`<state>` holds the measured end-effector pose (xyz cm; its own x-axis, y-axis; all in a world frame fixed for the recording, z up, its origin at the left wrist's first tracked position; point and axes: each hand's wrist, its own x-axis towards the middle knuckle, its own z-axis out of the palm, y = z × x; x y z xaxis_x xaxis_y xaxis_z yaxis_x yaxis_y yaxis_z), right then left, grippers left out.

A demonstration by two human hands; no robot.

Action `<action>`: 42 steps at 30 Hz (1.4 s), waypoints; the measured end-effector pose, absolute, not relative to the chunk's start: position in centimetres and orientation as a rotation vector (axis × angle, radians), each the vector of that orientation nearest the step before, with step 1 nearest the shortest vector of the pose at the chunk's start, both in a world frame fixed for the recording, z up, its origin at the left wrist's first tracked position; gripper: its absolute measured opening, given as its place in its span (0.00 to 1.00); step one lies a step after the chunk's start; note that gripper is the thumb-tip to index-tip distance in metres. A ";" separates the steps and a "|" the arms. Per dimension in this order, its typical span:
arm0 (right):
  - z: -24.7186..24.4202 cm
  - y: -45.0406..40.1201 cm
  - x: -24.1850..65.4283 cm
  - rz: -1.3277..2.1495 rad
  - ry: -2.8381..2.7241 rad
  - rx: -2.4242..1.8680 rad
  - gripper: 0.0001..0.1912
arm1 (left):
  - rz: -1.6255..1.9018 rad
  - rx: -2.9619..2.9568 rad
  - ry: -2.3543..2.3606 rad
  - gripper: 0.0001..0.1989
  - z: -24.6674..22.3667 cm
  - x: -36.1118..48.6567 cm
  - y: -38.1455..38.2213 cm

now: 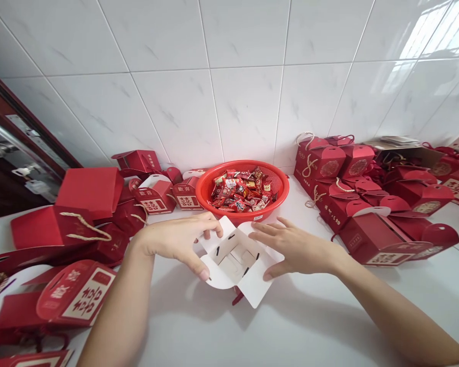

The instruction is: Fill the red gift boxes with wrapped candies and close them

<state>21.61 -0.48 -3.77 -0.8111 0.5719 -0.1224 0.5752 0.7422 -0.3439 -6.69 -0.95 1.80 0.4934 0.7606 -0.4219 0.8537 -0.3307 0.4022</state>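
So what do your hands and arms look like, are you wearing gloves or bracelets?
No gloves! My left hand and right hand are bare, with no rings showing. No watch or bracelet either. Both forearms look slim and uncovered; I can't see any clear sleeve.

Basket (204, 187) behind open box (235, 257)

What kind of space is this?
Probably a home or small-shop packing spot: a basket of wrapped sweets, red gift boxes lining both sides of a white surface, and a tiled wall behind.
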 end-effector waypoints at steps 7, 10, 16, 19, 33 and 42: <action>-3.7 0.3 22.2 -0.697 2.846 1.008 0.43 | -0.368 2.117 1.297 0.34 0.7 -5.5 -0.5; -3.5 0.6 22.5 -0.678 2.834 1.073 0.43 | -0.358 2.152 1.348 0.34 -0.1 -4.4 -0.6; -2.7 0.9 23.4 -0.654 2.799 1.166 0.43 | -0.270 2.149 1.481 0.34 -0.7 -2.1 -1.9; -1.5 0.6 24.2 -0.618 2.851 1.187 0.38 | -0.231 2.182 1.424 0.35 0.1 -2.4 -2.3; -2.7 12.0 20.5 -1.279 3.346 1.758 0.06 | 0.356 2.305 1.642 0.14 -2.1 -2.2 11.5; -5.6 15.8 18.3 -1.909 2.950 2.000 0.02 | 0.478 2.294 1.775 0.22 -4.8 -2.0 15.5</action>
<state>18.26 15.75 -5.55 -0.2237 0.9552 0.1938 0.2145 0.2422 -0.9462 -2.03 15.50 -4.76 0.2259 0.9654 0.1305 0.9003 -0.2580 0.3506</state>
